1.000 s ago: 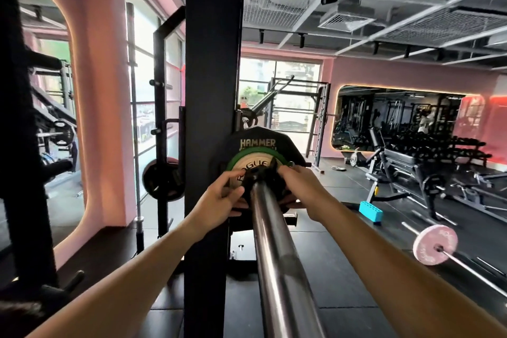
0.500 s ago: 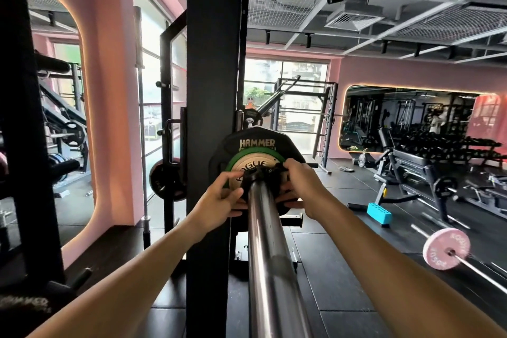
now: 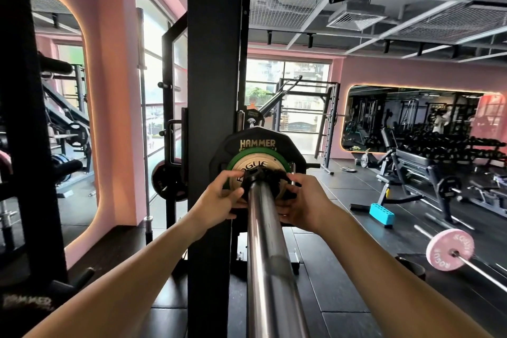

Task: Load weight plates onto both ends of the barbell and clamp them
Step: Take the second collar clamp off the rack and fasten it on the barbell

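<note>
Gripping black collar [image 3: 256, 177]: left hand [image 3: 219, 200], right hand [image 3: 304, 203]; smooth steel barbell [image 3: 270, 255].

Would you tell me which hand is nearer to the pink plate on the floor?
Right. The right hand is on the barbell's pink plate side; the left hand is across the bar, farther away.

Both hands grip a black clamp [image 3: 263, 177] on the barbell [image 3: 267, 230] sleeve, left hand [image 3: 218, 202] and right hand [image 3: 304, 202] on either side, pressed against a green-rimmed plate [image 3: 253, 162] fronting a larger black plate [image 3: 256, 141].
</note>
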